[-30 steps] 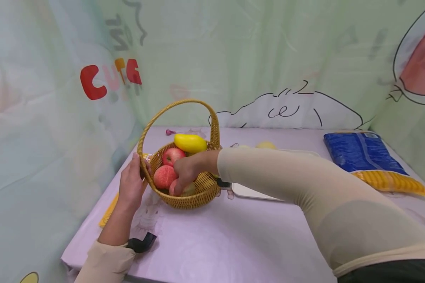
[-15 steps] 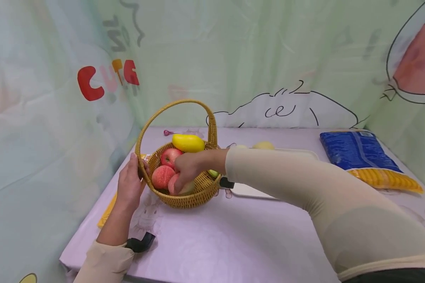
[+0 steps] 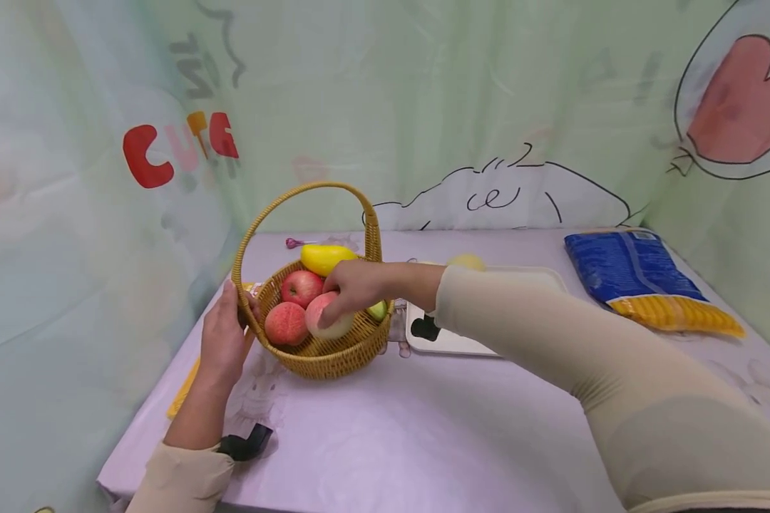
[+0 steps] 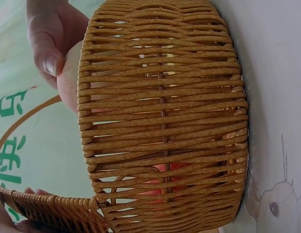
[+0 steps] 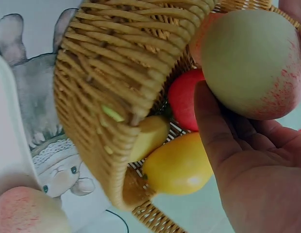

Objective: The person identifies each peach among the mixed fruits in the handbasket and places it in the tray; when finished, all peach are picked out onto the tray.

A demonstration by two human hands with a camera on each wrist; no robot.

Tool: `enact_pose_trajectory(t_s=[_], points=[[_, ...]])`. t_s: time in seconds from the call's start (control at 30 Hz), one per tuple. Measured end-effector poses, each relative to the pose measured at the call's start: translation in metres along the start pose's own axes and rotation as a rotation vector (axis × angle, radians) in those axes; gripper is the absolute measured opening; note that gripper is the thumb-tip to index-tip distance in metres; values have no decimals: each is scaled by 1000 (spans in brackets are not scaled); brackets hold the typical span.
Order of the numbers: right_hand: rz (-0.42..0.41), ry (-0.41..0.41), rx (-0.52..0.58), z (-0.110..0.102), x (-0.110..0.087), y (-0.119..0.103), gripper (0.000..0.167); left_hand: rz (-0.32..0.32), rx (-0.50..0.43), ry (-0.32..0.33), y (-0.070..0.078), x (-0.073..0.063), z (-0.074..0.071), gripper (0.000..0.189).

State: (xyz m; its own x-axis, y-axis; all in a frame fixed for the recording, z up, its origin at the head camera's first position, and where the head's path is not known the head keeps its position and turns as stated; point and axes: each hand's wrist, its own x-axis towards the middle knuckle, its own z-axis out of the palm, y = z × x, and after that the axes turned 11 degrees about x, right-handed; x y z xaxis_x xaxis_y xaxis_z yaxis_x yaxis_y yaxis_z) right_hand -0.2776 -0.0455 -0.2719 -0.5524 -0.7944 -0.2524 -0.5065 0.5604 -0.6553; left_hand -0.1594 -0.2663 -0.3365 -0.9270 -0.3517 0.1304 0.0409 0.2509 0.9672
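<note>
A wicker basket [image 3: 330,366] with a tall hooped handle stands on the table's left part. My left hand [image 3: 223,335] holds it at the left side, where the handle meets the rim. My right hand [image 3: 358,286] grips a pale peach [image 5: 252,63] with a red blush, raised at the basket's mouth. Inside the basket lie a red apple [image 3: 303,287], a redder peach [image 3: 286,323], a yellow mango-like fruit [image 3: 324,258] and a green fruit [image 3: 378,311], which is partly hidden. In the left wrist view, the basket's woven wall [image 4: 162,111] covers most of the contents.
Right of the basket is a white tray [image 3: 455,346], partly under my right forearm. A pale yellow fruit [image 3: 467,261] shows behind that arm. Further right lies a blue and yellow bag [image 3: 635,271]. A yellow packet [image 3: 182,392] is by the left edge.
My right hand has lifted the pale peach up from among the fruit in the basket, so more of it shows. The left hand keeps its hold on the basket. The head view has shifted slightly.
</note>
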Motion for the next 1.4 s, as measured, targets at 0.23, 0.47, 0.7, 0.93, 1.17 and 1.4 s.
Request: enact_pose_trajectory(t_s=[0.23,0.47,0.7,0.93,1.17,1.4], points=[[-25,68,62,-4,-7,9,36,-3,-9,3,-1,-2,-2,60],[2,174,180,-7,-19,16,45,0,-5,-9,-1,-2,-2,64],[-29,259,337,-10,-34,27,45,-20,-3,-7,-1,-3,-1,64],[-75,344,516,-13,-47,35,47,-10,-7,-3,-2,-3,0,57],[-96,425,459,-18,-61,42,47,8,-38,4,-1,-3,0,55],[-65,469,493,-21,-76,53,49,9,-47,0,0,-4,1,54]])
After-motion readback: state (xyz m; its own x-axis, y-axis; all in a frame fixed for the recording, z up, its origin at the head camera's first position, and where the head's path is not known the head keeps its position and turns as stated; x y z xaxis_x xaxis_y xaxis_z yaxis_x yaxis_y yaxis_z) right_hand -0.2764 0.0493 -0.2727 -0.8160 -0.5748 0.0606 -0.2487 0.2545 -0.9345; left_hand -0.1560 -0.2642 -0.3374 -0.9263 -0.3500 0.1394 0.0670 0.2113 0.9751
